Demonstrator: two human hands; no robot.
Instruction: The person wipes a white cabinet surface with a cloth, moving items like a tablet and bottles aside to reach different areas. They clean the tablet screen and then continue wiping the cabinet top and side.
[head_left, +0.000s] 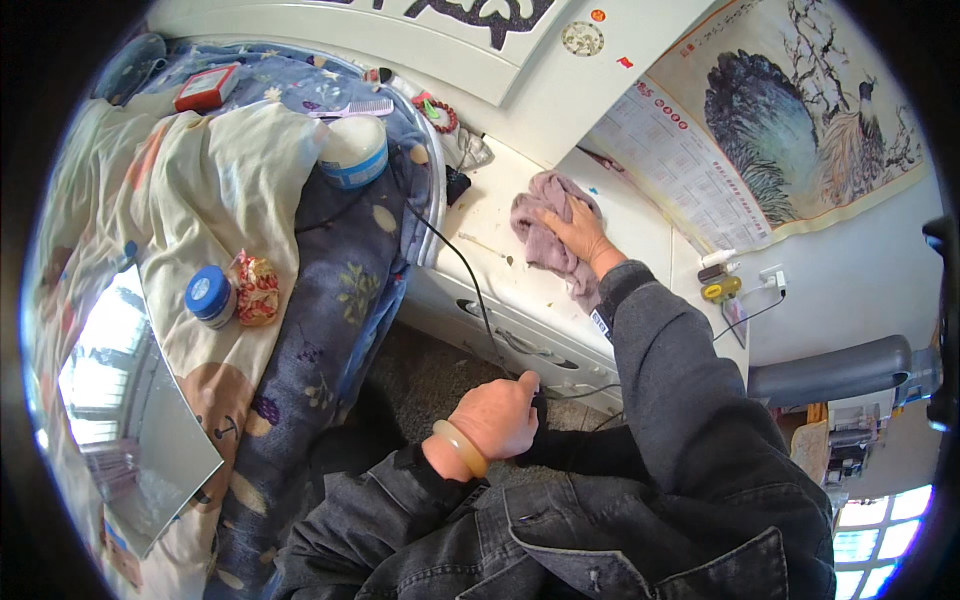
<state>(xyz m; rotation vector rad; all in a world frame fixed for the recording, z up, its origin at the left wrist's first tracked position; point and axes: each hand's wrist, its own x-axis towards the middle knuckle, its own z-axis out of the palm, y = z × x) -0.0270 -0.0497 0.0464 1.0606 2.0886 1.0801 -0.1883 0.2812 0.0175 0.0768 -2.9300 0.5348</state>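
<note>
My right hand grips a bunched mauve cloth and presses it on the white top of a low drawer cabinet. Some small dark specks and scraps lie on that surface near the cloth. Lower down, my left hand, a pale bangle around its wrist, is curled in front of my body. A thin black cable runs from the bed to the curled fingers. Whether the fingers hold the cable is hidden.
On the bed at left are a mirror, a blue-lidded jar, a red-patterned packet, a white tub, a comb and a red box. Small bottles stand by a wall charger. A calendar hangs there.
</note>
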